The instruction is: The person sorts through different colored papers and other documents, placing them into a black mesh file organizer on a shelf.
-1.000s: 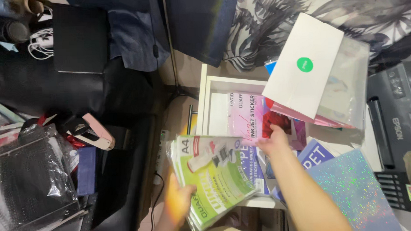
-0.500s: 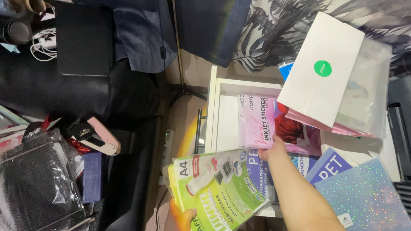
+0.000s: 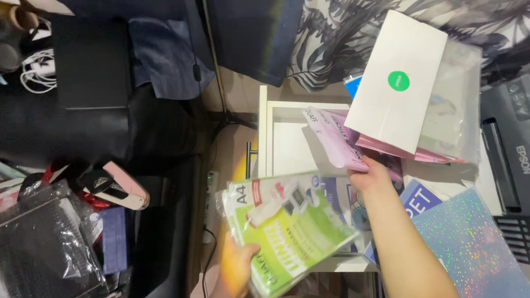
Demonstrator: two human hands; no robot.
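While the left hand grips a green-and-white glossy plastic pack of paper sheets by its lower corner, thumb on top and fingers closed beneath, the right hand pinches the near edge of a pale pink plastic-wrapped sheet pack.

Location: green pack held above the front edge of a white open-topped drawer; pink pack standing inside that drawer, leaning against a white flat cardboard box with a green round sticker.

Step in hand, as judged: sorting through packs, the pink one being tilted or drawn out. A next move would call for a firmer hold on the pink pack and room among its neighbours.

Orientation: green pack's long axis runs diagonally, upper end toward the drawer, lower end toward the wearer. Pink pack's long axis slants from upper left to lower right.

Adjacent: glittering holographic sheet; black printer.
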